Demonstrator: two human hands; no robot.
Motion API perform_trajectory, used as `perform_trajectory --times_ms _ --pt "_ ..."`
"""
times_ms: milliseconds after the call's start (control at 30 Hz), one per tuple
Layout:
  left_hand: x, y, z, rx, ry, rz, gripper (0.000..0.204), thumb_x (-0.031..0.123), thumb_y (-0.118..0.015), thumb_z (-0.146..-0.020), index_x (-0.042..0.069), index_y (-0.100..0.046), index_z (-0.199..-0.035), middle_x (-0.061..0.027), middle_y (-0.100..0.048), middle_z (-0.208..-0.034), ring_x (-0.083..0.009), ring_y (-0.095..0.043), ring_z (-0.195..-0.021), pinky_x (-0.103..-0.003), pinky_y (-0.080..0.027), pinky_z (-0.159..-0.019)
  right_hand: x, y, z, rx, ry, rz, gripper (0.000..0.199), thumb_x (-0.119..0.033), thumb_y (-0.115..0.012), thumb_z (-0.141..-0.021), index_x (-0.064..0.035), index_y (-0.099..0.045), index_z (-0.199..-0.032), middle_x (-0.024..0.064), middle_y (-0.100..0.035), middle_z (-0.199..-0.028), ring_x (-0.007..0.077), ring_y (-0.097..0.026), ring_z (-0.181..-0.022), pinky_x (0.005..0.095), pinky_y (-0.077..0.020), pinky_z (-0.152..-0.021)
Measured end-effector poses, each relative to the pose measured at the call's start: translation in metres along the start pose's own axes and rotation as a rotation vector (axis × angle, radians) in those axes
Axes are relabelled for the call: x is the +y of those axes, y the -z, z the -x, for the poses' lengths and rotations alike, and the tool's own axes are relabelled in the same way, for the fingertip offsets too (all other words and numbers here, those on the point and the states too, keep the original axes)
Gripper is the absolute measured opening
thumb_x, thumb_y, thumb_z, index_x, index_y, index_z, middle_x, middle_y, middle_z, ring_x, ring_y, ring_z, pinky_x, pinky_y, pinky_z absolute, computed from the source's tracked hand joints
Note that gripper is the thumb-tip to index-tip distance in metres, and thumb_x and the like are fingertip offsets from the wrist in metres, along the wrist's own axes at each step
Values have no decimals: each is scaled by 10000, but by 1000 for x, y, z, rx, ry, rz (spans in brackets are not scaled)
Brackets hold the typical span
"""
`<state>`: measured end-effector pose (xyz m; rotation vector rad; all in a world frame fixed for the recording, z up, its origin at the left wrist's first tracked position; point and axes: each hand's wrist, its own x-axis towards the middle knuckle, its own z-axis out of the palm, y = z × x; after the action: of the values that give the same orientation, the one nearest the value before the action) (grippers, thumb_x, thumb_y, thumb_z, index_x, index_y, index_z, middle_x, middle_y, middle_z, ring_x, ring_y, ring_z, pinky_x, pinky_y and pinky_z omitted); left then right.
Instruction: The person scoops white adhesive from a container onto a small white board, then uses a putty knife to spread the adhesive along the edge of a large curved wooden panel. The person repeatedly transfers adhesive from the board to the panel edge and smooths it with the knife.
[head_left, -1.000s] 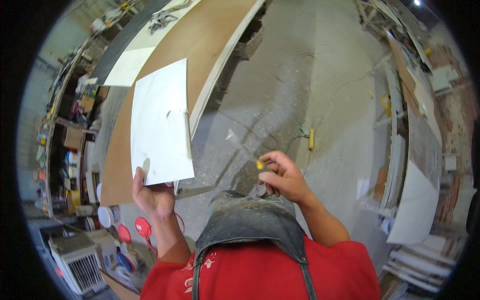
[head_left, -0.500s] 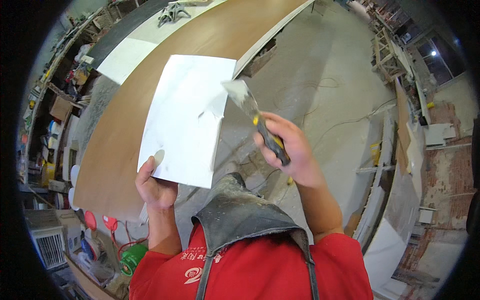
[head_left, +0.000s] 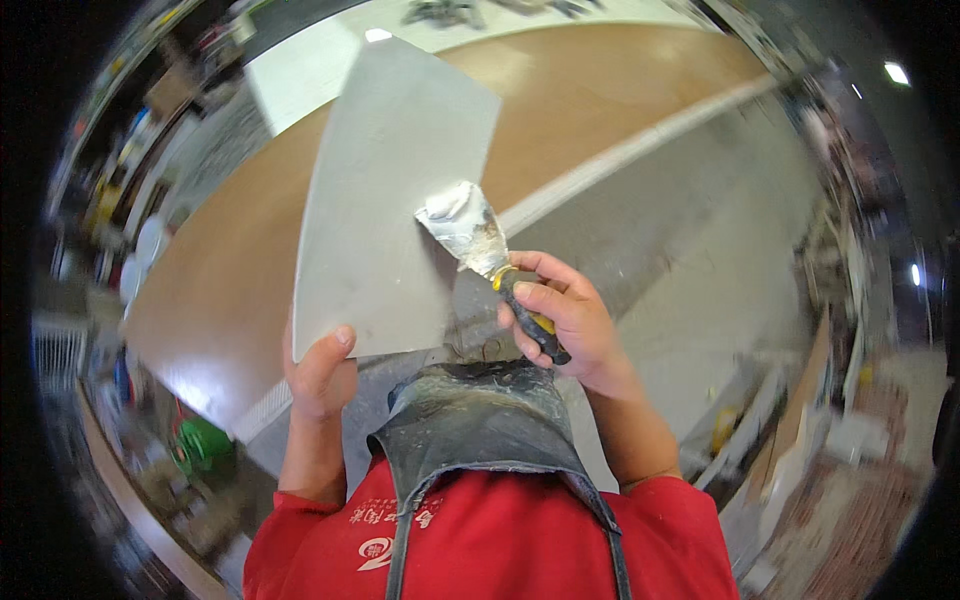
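My left hand (head_left: 322, 370) grips the lower left corner of a tile piece (head_left: 380, 190), thumb on its face. The piece is held up and tilted, with a plain matte grey face toward me and a slanted upper right edge. In my right hand (head_left: 572, 318) is a putty knife (head_left: 470, 235), fingers wrapped round its black and yellow handle. White paste lies near the tip of its smeared blade. The blade overlaps the right part of the tile in view; whether it touches the face, I cannot tell.
A long brown tabletop (head_left: 230, 250) curves behind the tile, with white sheets (head_left: 295, 75) beyond it. Cluttered shelves (head_left: 130, 160) line the left. A green machine (head_left: 203, 440) stands low at left. Boards (head_left: 800, 430) lean at right. My dark apron (head_left: 480, 420) hangs below my hands.
The tile piece has been turned over from its glossy white face to its grey one. The putty knife has turned to show white paste and come lower over the tile. My view has swung.
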<state>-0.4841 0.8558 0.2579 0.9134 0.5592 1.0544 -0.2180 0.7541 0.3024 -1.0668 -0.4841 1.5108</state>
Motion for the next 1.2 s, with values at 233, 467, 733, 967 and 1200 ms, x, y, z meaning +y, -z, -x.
perform_trajectory --times_ms 233,467,733,967,1200 --pt "-29 -19 49 402 50 458 673 169 -585 -865 -66 -398 -1468 -217 -560 -1400 -347 -559 -1279 -478 -419 -1101 -39 19 -61 -312 231 939 346 -124 -669 -914 -56 -666 -1253 114 -698 -912 178 -654 -725 278 -517 -640" --pt "-39 -62 128 756 -392 753 649 176 -565 -881 -24 -412 -1479 -170 -554 -1420 -320 -524 -1323 -467 -374 -1145 -7 -12 -74 -840 566 1268 359 -84 -713 -863 -98 -696 -1222 163 -729 -1096 304 -720 -925 379 -564 -796" --pt "-73 -88 186 1212 -692 652 587 153 -566 -899 18 -452 -1459 -127 -572 -1397 -314 -539 -1305 -478 -405 -1125 -6 -33 -95 -1139 424 1335 334 -107 -703 -882 -95 -701 -1216 163 -725 -1032 301 -710 -886 360 -556 -776" --pt "-60 -51 210 1144 -828 583 583 182 -557 -917 20 -447 -1466 -124 -557 -1426 -293 -519 -1334 -465 -395 -1126 -3 -134 -101 -1404 311 1239 321 -98 -699 -898 -78 -701 -1217 147 -731 -1015 257 -714 -878 342 -551 -774" --pt "-51 -17 235 1349 -925 469 552 161 -560 -920 -7 -476 -1439 -144 -574 -1407 -300 -527 -1331 -454 -390 -1138 36 -187 -109 -1573 512 1500 319 -112 -713 -865 -84 -725 -1182 161 -739 -991 310 -708 -888 360 -555 -786"
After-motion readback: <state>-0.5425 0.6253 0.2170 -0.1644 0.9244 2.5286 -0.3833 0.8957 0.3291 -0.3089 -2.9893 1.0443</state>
